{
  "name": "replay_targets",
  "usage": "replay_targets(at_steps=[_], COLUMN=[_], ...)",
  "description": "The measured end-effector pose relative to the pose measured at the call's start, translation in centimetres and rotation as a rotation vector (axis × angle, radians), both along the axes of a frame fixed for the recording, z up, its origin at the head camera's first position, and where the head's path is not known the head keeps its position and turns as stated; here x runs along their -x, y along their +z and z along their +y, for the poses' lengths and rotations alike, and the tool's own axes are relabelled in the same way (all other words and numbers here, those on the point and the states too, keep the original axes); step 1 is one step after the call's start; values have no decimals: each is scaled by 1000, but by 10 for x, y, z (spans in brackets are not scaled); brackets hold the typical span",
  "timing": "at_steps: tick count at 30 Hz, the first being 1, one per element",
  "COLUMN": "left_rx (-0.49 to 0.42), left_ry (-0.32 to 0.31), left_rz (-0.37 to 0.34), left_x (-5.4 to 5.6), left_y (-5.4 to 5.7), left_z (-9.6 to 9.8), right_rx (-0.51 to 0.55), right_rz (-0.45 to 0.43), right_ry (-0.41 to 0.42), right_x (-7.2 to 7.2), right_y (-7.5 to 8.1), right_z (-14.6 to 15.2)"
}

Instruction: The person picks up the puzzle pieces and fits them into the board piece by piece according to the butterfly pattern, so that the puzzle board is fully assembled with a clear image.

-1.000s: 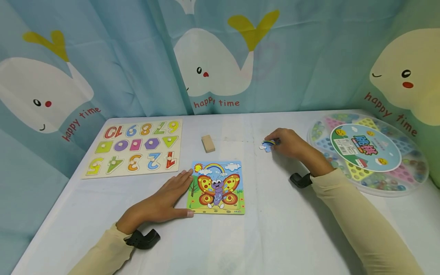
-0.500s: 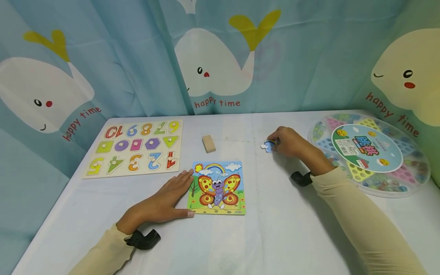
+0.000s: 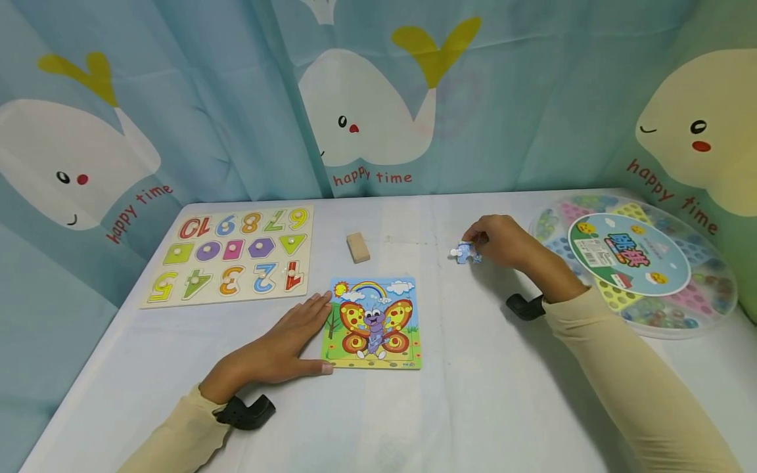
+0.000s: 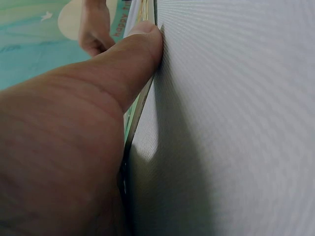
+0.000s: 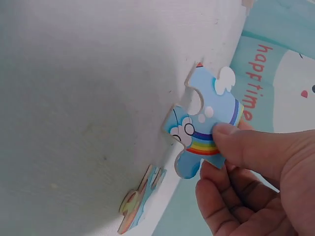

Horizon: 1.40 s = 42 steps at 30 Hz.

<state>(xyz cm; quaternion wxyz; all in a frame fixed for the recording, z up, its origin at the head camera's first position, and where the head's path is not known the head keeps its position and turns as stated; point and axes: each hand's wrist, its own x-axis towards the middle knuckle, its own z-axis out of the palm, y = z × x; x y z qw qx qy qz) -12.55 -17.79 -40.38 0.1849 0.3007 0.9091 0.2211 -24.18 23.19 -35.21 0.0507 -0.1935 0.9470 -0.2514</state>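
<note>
My right hand [image 3: 503, 242] pinches a jigsaw piece [image 5: 209, 110] between thumb and fingers, above the table right of the butterfly puzzle. The piece is pale blue, printed with a rainbow and white clouds. Below it in the right wrist view, another jigsaw piece [image 5: 140, 199] with green and blue print shows nearly edge-on. My left hand [image 3: 278, 345] rests flat with straight fingers at the left edge of the square butterfly puzzle [image 3: 375, 328]. In the left wrist view my left thumb [image 4: 140, 46] touches the board's near edge.
A wooden number and shape board [image 3: 248, 304] lies at the back left. Near the middle sits a small tan wooden block [image 3: 357, 247]. The round Chinese checkers box [image 3: 629, 256] occupies the right side. A blue whale-print curtain [image 3: 236, 118] hangs behind the table.
My right hand has shifted slightly right and away from me, turning the jigsaw piece, so its rainbow no longer shows clearly from the head view. The left hand has stayed put.
</note>
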Motion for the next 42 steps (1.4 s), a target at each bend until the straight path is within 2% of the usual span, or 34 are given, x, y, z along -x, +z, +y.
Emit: replay_targets(at_steps=[5, 14, 20, 42], left_rx=[0, 5, 2, 7], left_ry=[-6, -2, -8, -8], left_rz=[14, 12, 14, 11], left_x=[0, 0, -1, -1], left_y=[-1, -1, -1, 1], left_z=[-1, 0, 0, 1], right_rx=[2, 21, 82, 125], right_rz=[13, -12, 27, 18], right_ry=[18, 29, 51, 91], right_x=[-2, -4, -8, -9], right_y=[2, 3, 7, 4], right_z=[0, 1, -2, -33])
